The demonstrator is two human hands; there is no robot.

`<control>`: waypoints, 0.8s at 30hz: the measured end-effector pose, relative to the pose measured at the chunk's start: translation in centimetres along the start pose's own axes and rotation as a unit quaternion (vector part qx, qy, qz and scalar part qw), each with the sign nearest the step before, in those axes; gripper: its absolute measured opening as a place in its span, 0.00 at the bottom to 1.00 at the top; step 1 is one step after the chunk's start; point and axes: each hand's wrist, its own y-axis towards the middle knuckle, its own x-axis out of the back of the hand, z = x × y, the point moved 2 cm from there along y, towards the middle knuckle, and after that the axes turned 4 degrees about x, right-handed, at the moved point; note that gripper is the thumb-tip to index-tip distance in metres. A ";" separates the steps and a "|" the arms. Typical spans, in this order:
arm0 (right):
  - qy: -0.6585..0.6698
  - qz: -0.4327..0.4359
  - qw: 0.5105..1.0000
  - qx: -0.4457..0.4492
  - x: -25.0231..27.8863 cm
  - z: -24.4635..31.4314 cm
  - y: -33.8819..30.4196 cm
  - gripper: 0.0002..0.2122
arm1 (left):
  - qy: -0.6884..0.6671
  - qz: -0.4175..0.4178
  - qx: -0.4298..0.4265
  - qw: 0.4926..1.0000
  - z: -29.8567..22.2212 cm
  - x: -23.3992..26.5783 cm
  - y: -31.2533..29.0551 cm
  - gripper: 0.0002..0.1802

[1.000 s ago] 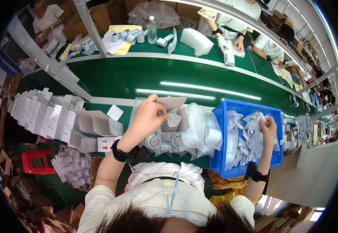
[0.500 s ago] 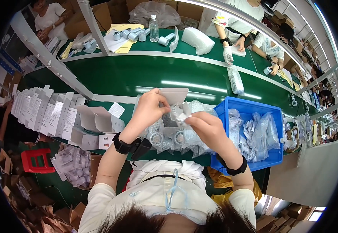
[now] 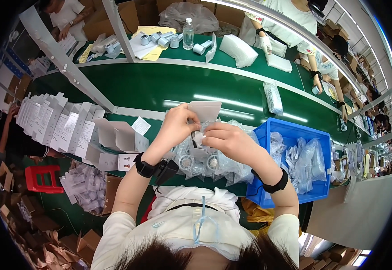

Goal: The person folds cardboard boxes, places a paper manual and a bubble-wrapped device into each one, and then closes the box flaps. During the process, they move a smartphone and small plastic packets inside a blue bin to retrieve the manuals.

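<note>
The left hand (image 3: pixel 175 126) is curled around a small grey carton (image 3: pixel 203 110), holding it up with its flap open. The right hand (image 3: pixel 227 139) meets it there, fingers pinched on a clear bagged part (image 3: pixel 199 136) at the carton's mouth. Just below lies a heap of more clear bags (image 3: pixel 205 162) on the green worktop (image 3: pixel 160 85). A blue bin (image 3: pixel 295 135) of bagged parts stands to the right, open white boxes (image 3: pixel 61 126) in rows to the left.
</note>
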 end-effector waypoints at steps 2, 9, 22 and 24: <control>-0.035 0.012 0.999 0.018 -0.1 0.0 0.0 0.11 | -0.013 -0.001 0.001 1.000 0.4 -0.1 -0.1 0.05; -0.009 0.133 0.988 -0.081 -1.2 -0.6 -0.3 0.08 | -0.020 -0.004 -0.005 1.000 0.6 -0.5 0.1 0.05; -0.173 0.194 0.959 -0.111 -3.0 0.6 -0.9 0.06 | -0.006 -0.045 0.007 0.999 0.8 -0.9 -0.3 0.06; -0.170 0.066 0.979 -0.092 -3.7 -0.5 -1.7 0.10 | -0.007 -0.042 0.015 0.999 0.7 -0.7 -0.1 0.06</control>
